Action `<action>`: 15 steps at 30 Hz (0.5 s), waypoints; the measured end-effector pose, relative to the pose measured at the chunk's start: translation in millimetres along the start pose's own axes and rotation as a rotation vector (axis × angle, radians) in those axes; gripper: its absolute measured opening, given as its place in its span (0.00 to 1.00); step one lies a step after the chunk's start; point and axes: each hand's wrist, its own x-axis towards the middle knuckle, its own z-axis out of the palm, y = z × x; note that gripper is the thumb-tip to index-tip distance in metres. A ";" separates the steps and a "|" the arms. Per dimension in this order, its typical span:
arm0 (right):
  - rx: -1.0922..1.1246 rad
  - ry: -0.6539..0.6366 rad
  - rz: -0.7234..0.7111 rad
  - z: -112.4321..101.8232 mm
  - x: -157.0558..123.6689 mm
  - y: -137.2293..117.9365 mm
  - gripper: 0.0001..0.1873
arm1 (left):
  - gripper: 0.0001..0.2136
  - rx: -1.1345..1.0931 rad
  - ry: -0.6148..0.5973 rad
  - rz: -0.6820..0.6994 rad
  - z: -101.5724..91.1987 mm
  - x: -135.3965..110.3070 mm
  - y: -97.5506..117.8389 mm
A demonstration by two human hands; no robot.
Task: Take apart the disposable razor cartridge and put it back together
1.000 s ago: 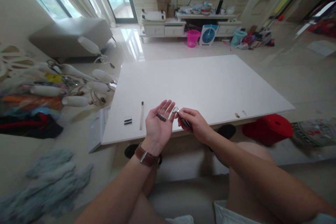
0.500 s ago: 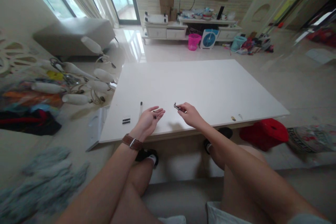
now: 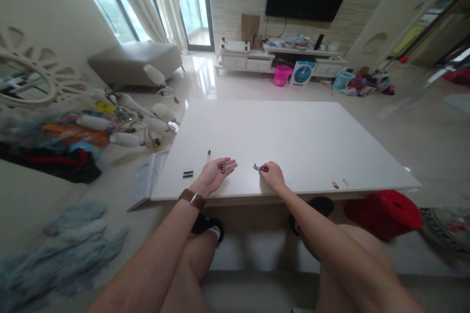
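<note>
Palm up over the near edge of the white table (image 3: pixel 275 127), my left hand (image 3: pixel 213 175) has its fingers stretched out, and a small black strip with pale dots (image 3: pixel 223 167) rests across them. My right hand (image 3: pixel 273 176) is closed in a pinch on a small tool with a bent metal tip (image 3: pixel 257 167), its exact kind too small to make out. The tip points left, toward my left hand, with a gap between the two. Left of my left hand lie a thin clear stick with a dark end (image 3: pixel 209 152) and small black pieces (image 3: pixel 188 174).
Near the table's front right lie a small yellow and black piece (image 3: pixel 335 185) and a small pale loop (image 3: pixel 345 183). A red stool (image 3: pixel 385 212) stands just off the table at right. A white lamp with several shades (image 3: pixel 127 139) lies at left, beside a leaning white panel (image 3: pixel 141 183).
My left hand has flattened, so the dotted black strip shows more plainly. My right hand has turned, and the tool's bent tip now points left. The head view has tilted up.
</note>
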 end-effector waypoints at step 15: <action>0.168 0.065 -0.342 -58.8 -25.9 -78.2 0.04 | 0.15 1.362 0.360 -0.046 -65.5 42.9 -24.7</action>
